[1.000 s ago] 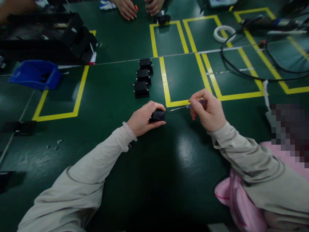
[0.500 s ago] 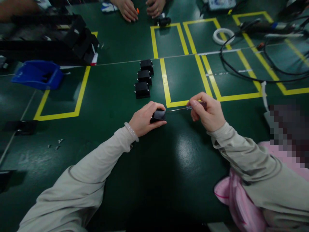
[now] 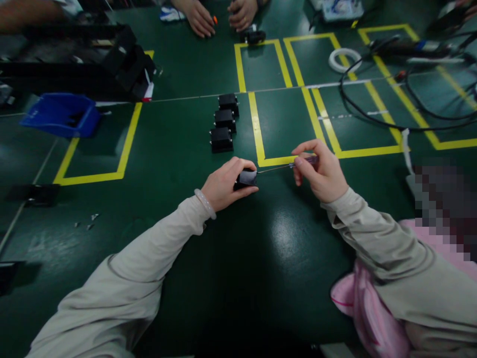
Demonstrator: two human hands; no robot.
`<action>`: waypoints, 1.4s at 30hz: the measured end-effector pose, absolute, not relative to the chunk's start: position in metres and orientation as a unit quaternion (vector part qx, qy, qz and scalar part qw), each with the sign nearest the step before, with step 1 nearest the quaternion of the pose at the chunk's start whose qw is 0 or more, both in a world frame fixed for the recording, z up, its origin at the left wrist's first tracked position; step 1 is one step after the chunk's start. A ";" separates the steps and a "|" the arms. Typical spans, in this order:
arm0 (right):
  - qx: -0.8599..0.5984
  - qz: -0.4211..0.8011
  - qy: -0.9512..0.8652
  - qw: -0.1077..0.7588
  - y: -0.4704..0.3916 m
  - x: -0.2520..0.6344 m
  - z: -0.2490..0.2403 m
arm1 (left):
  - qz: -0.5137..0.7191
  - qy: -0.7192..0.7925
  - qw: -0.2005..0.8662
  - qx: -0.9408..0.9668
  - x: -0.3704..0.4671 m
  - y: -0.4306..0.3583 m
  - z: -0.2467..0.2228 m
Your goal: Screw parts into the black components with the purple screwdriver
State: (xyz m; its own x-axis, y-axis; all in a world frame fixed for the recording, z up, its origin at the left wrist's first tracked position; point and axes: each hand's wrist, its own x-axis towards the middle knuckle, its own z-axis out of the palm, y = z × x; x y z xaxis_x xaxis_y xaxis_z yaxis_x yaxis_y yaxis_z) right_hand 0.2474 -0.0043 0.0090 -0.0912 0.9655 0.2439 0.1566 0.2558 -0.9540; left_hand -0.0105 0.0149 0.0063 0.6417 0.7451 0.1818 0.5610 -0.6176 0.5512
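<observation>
Near the middle of the green table, my left hand [image 3: 228, 185] grips a small black block [image 3: 246, 177] between thumb and fingers. My right hand [image 3: 321, 171] pinches the handle of a thin screwdriver [image 3: 304, 161]. The metal shaft points left, and its tip meets the right end of the held block. Three similar black blocks stand in a row just beyond my left hand, the nearest one [image 3: 221, 139] closest to it. Each has small shiny screws at its sides.
A blue bin [image 3: 61, 114] and a long black rack [image 3: 74, 69] occupy the left, with loose screws [image 3: 90, 226] nearer. Across the table are another person's hands [image 3: 201, 19]. A white ring [image 3: 345, 60] and black cable [image 3: 357, 107] lie right; pink cloth [image 3: 368, 308] is below.
The view has shifted slightly. My right hand's fingers have moved a little around the screwdriver handle, while the left still grips the block.
</observation>
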 end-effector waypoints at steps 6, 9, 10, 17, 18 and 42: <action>-0.464 0.400 -0.619 0.490 -0.003 0.247 0.009 | 0.203 0.371 0.230 0.876 -0.011 0.015 0.006; -0.455 0.405 -0.619 0.495 -0.002 0.248 0.008 | 0.198 0.376 0.227 0.876 -0.011 0.015 0.006; -0.451 0.408 -0.617 0.500 -0.002 0.248 0.008 | 0.197 0.378 0.226 0.876 -0.011 0.015 0.006; -0.463 0.387 -0.629 0.491 -0.003 0.247 0.009 | 0.202 0.370 0.218 0.880 -0.011 0.015 0.005; -0.460 0.391 -0.628 0.492 -0.004 0.247 0.009 | 0.203 0.369 0.217 0.881 -0.011 0.015 0.005; -0.458 0.377 -0.622 0.511 -0.002 0.247 0.003 | 0.182 0.398 0.175 0.882 -0.008 0.012 0.007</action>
State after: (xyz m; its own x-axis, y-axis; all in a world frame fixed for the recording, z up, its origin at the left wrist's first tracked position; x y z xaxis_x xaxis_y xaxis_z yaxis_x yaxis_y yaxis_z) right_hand 0.2470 -0.0024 0.0032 -0.0589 0.9551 0.2904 0.1839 0.2963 -0.9372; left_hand -0.0085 0.0120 0.0074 0.6178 0.7651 0.1813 0.6378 -0.6225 0.4536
